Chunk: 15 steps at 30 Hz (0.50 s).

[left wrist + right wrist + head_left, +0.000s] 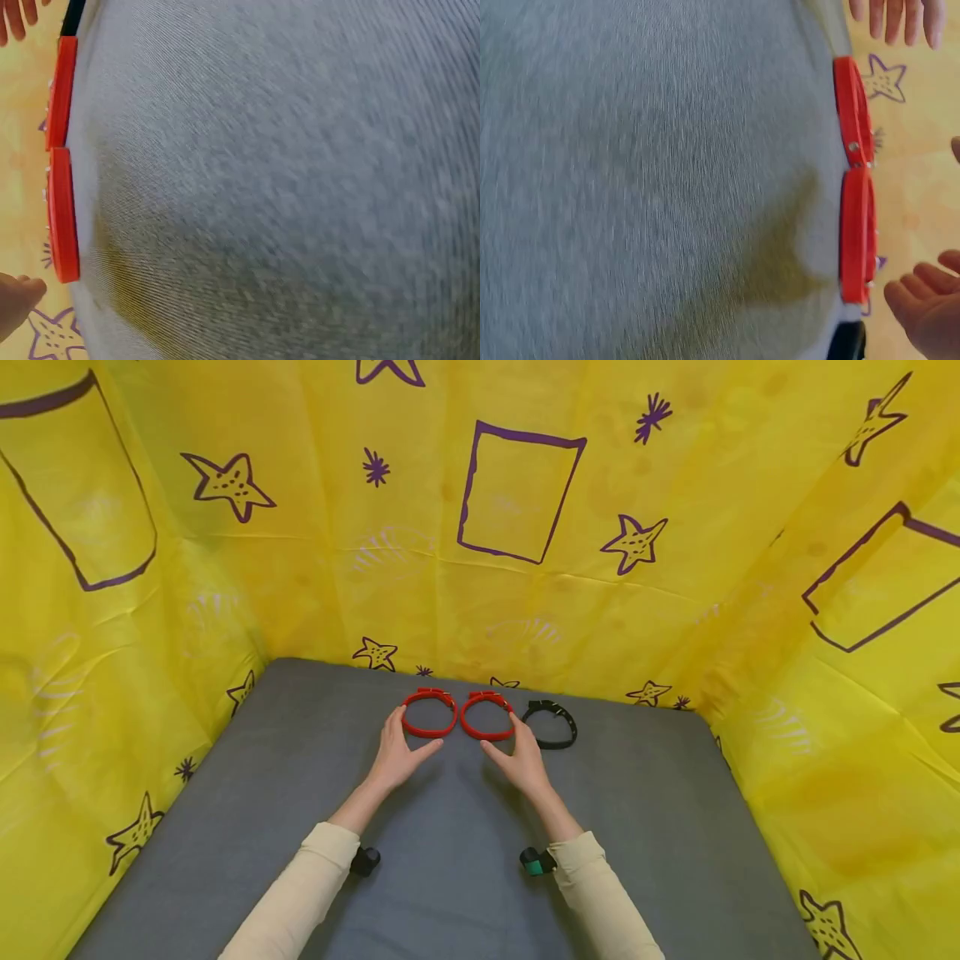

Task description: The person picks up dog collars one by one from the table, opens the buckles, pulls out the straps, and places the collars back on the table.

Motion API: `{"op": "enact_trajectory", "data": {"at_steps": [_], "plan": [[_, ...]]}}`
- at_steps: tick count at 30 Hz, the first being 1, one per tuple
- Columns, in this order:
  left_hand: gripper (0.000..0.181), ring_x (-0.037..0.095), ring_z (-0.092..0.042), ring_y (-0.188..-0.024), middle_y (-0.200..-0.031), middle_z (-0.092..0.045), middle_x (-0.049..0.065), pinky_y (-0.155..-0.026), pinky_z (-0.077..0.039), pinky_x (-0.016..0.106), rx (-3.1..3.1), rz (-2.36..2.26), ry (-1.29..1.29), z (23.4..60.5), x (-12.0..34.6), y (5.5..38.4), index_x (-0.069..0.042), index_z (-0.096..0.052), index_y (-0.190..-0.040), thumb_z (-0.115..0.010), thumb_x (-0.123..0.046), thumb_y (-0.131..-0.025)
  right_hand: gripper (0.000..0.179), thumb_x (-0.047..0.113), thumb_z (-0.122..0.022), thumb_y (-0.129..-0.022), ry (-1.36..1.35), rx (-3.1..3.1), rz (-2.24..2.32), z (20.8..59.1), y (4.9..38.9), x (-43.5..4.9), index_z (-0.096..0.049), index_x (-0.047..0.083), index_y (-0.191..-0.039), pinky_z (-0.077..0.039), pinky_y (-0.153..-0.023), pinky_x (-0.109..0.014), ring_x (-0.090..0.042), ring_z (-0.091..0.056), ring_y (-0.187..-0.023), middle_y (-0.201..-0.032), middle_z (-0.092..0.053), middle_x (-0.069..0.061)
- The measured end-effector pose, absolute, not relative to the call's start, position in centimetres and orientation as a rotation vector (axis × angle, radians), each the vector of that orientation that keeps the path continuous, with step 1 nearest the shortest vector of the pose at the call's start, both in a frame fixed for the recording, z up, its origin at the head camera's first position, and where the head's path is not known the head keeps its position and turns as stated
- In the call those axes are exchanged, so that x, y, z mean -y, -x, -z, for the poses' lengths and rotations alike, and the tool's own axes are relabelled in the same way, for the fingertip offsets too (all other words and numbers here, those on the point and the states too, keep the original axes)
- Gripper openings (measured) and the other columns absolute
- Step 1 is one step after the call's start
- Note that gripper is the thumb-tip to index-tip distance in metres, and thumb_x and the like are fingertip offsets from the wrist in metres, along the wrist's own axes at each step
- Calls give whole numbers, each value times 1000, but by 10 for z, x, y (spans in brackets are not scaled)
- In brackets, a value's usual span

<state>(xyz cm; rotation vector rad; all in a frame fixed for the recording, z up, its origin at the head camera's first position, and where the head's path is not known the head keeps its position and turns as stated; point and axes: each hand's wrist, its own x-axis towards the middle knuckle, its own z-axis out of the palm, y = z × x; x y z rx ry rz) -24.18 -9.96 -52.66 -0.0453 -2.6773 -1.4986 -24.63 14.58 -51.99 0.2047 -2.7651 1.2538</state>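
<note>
Two red buckled collars lie as loops side by side at the back of the grey surface: a left red collar and a right red collar. To their right lies a black buckled collar. My left hand is at the outer side of the left red collar, thumb and fingers spread. Opposite it, my right hand has its fingertips by the right edge of the right red collar and overlaps the black collar's left side in the head view. Neither hand grips anything.
A grey cloth-covered table stretches from the front to the yellow cloth walls, which rise at the back and both sides. Purple stars and outlines are drawn on them. A dark wrist camera sits on the left wrist, another on the right.
</note>
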Motion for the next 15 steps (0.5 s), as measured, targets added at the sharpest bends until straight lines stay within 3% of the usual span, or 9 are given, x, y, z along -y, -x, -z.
{"op": "enact_trajectory", "data": {"at_steps": [6, 15], "plan": [[95, 37, -26, -140, -152, -24, 24, -110, -27, 55, 2571, 1673, -34, 532, 106, 248, 1, -17, -152, -75, -32, -85, 72, 27, -73, -89, -209, 2741, -1462, 525, 247, -128, -39, 1, -146, -44, -99, -47, -35, -51, -123, -142, -48, -18], [90, 38, -26, -140, -152, -23, 26, -111, -27, 52, 2569, 1830, -156, 538, 113, 254, 0, -16, -152, -73, -26, -87, 61, 12, -70, -90, -185, 2699, -1727, 535, 250, -100, -41, -1, -143, -43, -102, -43, -34, -49, -127, -139, -50, -19]]}}
